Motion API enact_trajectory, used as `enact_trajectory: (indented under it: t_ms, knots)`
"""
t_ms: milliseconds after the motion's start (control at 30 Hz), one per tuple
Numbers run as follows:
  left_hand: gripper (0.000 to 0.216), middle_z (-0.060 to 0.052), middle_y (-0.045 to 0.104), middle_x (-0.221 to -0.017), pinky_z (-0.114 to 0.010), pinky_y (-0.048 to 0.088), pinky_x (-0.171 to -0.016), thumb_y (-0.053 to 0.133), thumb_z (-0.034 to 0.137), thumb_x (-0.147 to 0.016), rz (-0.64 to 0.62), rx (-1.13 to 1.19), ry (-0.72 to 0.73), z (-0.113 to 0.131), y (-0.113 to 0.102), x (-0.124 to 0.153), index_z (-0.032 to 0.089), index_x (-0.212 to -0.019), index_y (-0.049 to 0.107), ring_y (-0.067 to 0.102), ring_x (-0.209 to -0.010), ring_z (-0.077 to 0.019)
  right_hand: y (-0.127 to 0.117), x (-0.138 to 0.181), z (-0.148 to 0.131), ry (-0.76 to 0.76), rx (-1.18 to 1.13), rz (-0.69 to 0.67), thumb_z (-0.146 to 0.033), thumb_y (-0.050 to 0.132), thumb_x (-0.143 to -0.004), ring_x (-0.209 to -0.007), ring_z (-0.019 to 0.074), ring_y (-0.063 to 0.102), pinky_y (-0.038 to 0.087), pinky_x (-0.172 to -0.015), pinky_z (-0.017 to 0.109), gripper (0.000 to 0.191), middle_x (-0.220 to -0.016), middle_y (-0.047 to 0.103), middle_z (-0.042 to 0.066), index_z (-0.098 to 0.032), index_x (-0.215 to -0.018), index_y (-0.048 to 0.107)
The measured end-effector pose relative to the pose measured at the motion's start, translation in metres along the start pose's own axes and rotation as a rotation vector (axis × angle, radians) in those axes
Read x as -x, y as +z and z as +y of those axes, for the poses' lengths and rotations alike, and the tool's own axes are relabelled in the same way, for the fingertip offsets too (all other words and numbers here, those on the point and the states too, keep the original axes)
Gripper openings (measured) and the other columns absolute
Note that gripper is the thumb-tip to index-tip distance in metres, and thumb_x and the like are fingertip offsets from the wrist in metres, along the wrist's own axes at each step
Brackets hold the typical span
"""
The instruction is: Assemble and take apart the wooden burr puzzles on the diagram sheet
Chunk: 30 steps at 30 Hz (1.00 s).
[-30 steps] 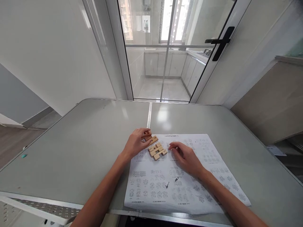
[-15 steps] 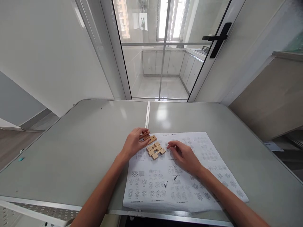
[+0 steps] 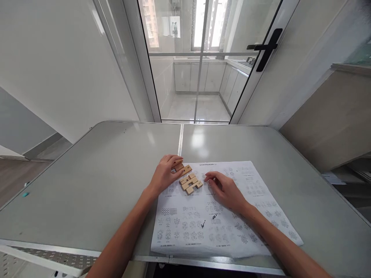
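My left hand [image 3: 165, 172] is curled around notched wooden puzzle pieces [image 3: 179, 166], thumb on the near side and fingers over the far side; part of them is hidden under the hand. Just below and to the right, lighter wooden puzzle pieces [image 3: 190, 183] lie side by side on the printed sheet [image 3: 232, 239], with gaps between their notches. My right hand [image 3: 225, 189] rests on the sheet to the right of these lighter pieces, apart from them. Its fingers are loosely bent and nothing shows in them.
The sheet lies on a grey folding table [image 3: 95, 185] with a metal seam [image 3: 181, 141] down its middle. A small teal bit [image 3: 26, 194] sits near the left edge. Beyond the far edge stands a glass door with a black handle [image 3: 266, 48].
The pieces under my left hand have shifted slightly, and the fingers have moved a little on them. My right hand stays where it was.
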State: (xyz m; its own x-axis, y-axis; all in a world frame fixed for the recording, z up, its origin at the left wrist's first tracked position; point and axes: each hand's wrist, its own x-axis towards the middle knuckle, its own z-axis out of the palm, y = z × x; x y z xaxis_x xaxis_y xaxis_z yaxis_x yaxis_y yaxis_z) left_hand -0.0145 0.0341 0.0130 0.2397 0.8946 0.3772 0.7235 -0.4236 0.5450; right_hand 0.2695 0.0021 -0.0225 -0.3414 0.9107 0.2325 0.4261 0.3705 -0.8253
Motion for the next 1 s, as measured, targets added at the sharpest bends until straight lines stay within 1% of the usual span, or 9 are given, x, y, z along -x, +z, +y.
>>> enact_trajectory:
  t_ms: [100, 200, 333, 500, 600, 833, 1000]
  knots:
    - [0.044, -0.006, 0.067, -0.131, -0.046, 0.055, -0.105, 0.079, 0.027, -0.087, 0.028, -0.036, -0.058, 0.001, -0.001, 0.000, 0.027, -0.128, 0.064, 0.064, -0.121, -0.0281, 0.000, 0.000, 0.000, -0.005, -0.005, 0.002, -0.030, 0.049, -0.106, -0.075, 0.0201, 0.063, 0.053, -0.066, 0.035, 0.024, -0.110, 0.077, 0.010, -0.023, -0.122, 0.066]
    - [0.044, -0.006, 0.068, -0.124, -0.045, 0.057, -0.100, 0.080, 0.030, -0.086, 0.028, -0.038, -0.121, 0.000, -0.001, 0.000, 0.026, -0.126, 0.063, 0.066, -0.114, -0.0277, -0.001, -0.001, -0.001, -0.013, 0.006, -0.001, -0.029, 0.049, -0.106, -0.077, 0.0202, 0.064, 0.053, -0.068, 0.035, 0.024, -0.110, 0.077, 0.009, -0.023, -0.121, 0.066]
    - [0.046, -0.007, 0.069, -0.121, -0.044, 0.057, -0.097, 0.081, 0.035, -0.085, 0.034, -0.067, -0.144, -0.003, 0.001, -0.001, 0.026, -0.126, 0.063, 0.067, -0.113, -0.0292, -0.001, -0.001, -0.001, -0.014, 0.012, 0.000, -0.027, 0.049, -0.106, -0.079, 0.0201, 0.065, 0.053, -0.069, 0.035, 0.023, -0.110, 0.078, 0.008, -0.023, -0.121, 0.066]
    - [0.056, -0.009, 0.070, -0.126, -0.047, 0.056, -0.100, 0.083, 0.044, -0.083, 0.055, -0.084, -0.186, -0.008, 0.002, 0.000, 0.024, -0.130, 0.062, 0.067, -0.118, -0.0326, -0.001, -0.002, 0.000, -0.020, 0.020, 0.002, -0.027, 0.049, -0.105, -0.079, 0.0207, 0.066, 0.054, -0.069, 0.035, 0.022, -0.110, 0.078, 0.009, -0.023, -0.121, 0.065]
    - [0.059, -0.009, 0.073, -0.123, -0.048, 0.056, -0.099, 0.085, 0.047, -0.081, 0.051, -0.072, -0.216, -0.009, 0.002, 0.000, 0.023, -0.130, 0.063, 0.068, -0.117, -0.0339, -0.001, -0.001, 0.001, -0.015, 0.018, -0.001, -0.028, 0.049, -0.105, -0.079, 0.0210, 0.066, 0.054, -0.069, 0.036, 0.024, -0.110, 0.078, 0.009, -0.023, -0.121, 0.066]
    - [0.060, -0.009, 0.073, -0.121, -0.048, 0.057, -0.099, 0.086, 0.045, -0.081, 0.033, -0.018, -0.252, -0.008, 0.002, 0.000, 0.022, -0.130, 0.063, 0.068, -0.116, -0.0328, -0.001, 0.000, 0.000, -0.010, 0.015, -0.006, -0.029, 0.048, -0.106, -0.075, 0.0199, 0.064, 0.054, -0.067, 0.036, 0.025, -0.109, 0.078, 0.009, -0.024, -0.122, 0.066]
    - [0.060, -0.009, 0.072, -0.124, -0.048, 0.057, -0.100, 0.087, 0.042, -0.080, 0.033, -0.009, -0.235, -0.007, 0.000, 0.000, 0.022, -0.131, 0.062, 0.067, -0.118, -0.0322, -0.001, -0.001, 0.000, -0.022, 0.023, -0.002, -0.030, 0.048, -0.106, -0.069, 0.0187, 0.062, 0.053, -0.064, 0.035, 0.025, -0.109, 0.078, 0.009, -0.023, -0.122, 0.066]
